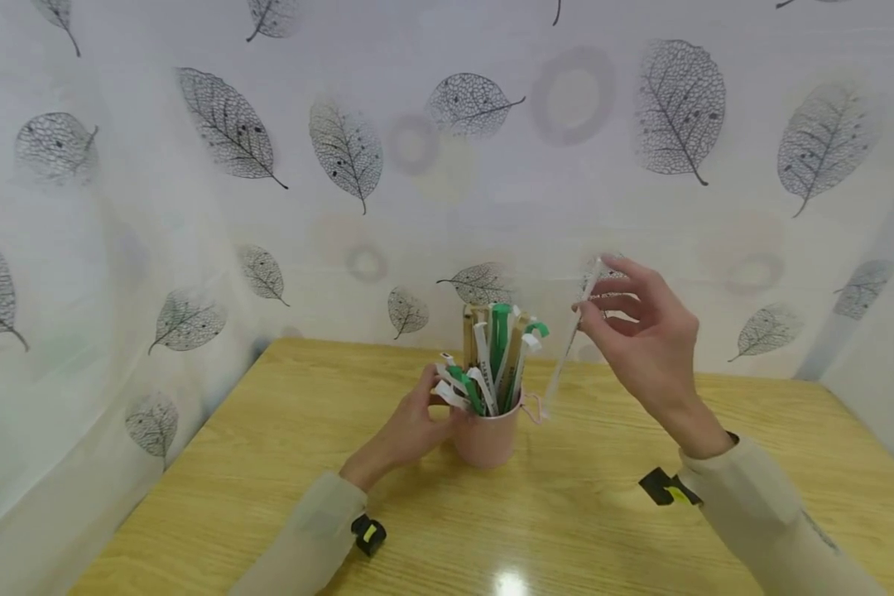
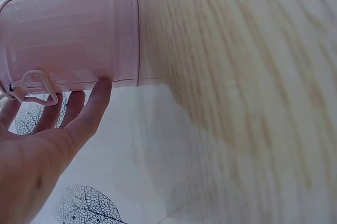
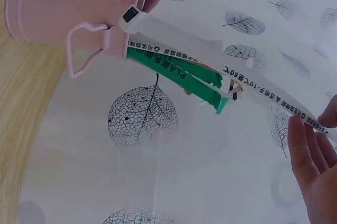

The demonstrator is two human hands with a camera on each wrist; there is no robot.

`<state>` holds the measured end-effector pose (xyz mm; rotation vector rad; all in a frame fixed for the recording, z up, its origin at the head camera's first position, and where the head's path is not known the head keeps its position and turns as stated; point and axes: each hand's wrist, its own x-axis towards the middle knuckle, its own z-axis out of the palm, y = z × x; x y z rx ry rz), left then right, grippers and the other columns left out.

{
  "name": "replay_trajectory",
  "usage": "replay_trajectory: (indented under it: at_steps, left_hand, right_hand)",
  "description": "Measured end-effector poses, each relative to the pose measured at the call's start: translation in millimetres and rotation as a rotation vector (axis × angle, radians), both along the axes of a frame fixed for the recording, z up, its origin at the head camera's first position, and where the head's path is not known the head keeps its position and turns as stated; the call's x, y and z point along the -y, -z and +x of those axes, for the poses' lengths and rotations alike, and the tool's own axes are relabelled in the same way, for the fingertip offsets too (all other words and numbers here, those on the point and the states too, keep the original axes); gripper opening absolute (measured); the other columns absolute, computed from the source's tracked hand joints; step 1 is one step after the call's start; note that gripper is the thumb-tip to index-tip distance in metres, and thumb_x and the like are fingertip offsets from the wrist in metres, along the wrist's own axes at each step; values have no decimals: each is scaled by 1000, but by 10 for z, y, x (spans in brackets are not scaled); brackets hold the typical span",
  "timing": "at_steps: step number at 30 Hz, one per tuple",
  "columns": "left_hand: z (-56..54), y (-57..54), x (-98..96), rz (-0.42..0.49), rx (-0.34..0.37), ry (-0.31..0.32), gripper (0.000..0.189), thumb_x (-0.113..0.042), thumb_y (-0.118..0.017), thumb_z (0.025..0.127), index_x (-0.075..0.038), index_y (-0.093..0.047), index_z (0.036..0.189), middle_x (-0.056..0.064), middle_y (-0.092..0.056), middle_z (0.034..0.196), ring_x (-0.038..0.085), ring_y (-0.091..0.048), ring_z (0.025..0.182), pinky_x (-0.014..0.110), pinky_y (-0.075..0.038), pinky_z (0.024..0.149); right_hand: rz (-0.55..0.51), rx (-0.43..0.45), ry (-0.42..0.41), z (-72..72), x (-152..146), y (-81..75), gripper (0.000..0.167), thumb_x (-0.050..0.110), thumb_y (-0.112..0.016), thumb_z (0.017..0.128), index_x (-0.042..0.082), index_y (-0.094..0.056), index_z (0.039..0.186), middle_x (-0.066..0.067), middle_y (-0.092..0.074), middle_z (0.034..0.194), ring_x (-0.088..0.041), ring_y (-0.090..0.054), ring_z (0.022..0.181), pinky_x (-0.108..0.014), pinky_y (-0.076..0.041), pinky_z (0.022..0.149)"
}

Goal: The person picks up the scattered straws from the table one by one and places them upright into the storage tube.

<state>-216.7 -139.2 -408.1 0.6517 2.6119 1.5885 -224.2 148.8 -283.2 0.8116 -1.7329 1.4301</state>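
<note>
A small pink metal bucket (image 1: 487,440) with wire handles stands upright on the table, holding several paper-wrapped drinking straws, white, green (image 1: 499,335) and brown (image 1: 512,356). My left hand (image 1: 410,422) holds the bucket at its left side; in the left wrist view fingertips (image 2: 103,84) touch its wall near one handle. To the right of the bucket, my right hand (image 1: 644,339) pinches a white wrapped straw (image 1: 569,343) by its upper end, between thumb and fingers. That straw (image 3: 210,58) slants down, its lower end close by the bucket's rim and handle in the right wrist view.
The wood-grain table (image 1: 283,513) extends around the bucket on all sides. Behind it and at both sides hangs a pale curtain (image 1: 492,207) printed with dark leaf skeletons.
</note>
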Motion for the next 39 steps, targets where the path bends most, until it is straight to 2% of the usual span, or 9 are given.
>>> replay_trajectory:
  at_steps: [3, 6, 12, 19, 25, 32, 39]
  left_hand:
    - [0, -2, 0, 0, -4, -1, 52, -25, -67, 100, -18, -36, 141, 12, -52, 145, 33, -58, 129, 49, -54, 103]
    - [1, 0, -1, -1, -1, -7, 51, -24, -67, 99, -18, -36, 140, 12, -53, 145, 33, -59, 129, 49, -54, 102]
    - [1, 3, -1, 2, 13, -15, 52, -24, -67, 99, -20, -37, 140, 13, -53, 145, 35, -60, 128, 48, -57, 98]
    - [-4, 5, 1, -5, 5, -8, 50, -24, -66, 99, -19, -37, 139, 13, -54, 144, 36, -60, 128, 50, -56, 99]
    - [-6, 6, -1, -7, 21, -15, 52, -25, -68, 98, -21, -37, 139, 12, -53, 145, 36, -59, 129, 50, -56, 99]
    - [-15, 17, 3, -1, 26, -9, 52, -27, -67, 99, -21, -36, 140, 13, -52, 147, 37, -59, 129, 49, -57, 98]
    - [-13, 10, -6, 2, 18, -14, 53, -28, -69, 97, -22, -37, 139, 11, -54, 144, 34, -61, 127, 48, -56, 97]
  right_hand:
    - [-50, -48, -68, -5, 72, -24, 52, -22, -68, 81, -12, -59, 131, -1, -71, 100, -7, -75, 87, -21, -60, 77]
    - [-62, -89, -96, -10, 134, -18, 53, -23, -67, 79, -13, -58, 130, 0, -71, 102, -7, -75, 90, -21, -60, 79]
    - [-19, -123, -64, -23, 220, 37, 53, -23, -69, 78, -13, -59, 129, 2, -71, 102, -5, -74, 91, -19, -60, 78]
    - [32, -108, -34, -29, 276, 129, 56, -25, -70, 77, -8, -61, 130, -8, -71, 100, -1, -72, 93, -17, -59, 77]
    - [48, -105, -54, -49, 329, 198, 56, -27, -68, 76, -9, -62, 128, -6, -70, 99, -1, -71, 92, -17, -59, 75]
    - [129, -143, -66, -58, 385, 309, 56, -25, -69, 75, -8, -63, 128, -21, -70, 95, 0, -69, 93, -15, -59, 75]
    - [218, -161, -44, -71, 381, 411, 56, -20, -72, 76, -7, -63, 129, -18, -71, 96, -5, -70, 91, -14, -58, 73]
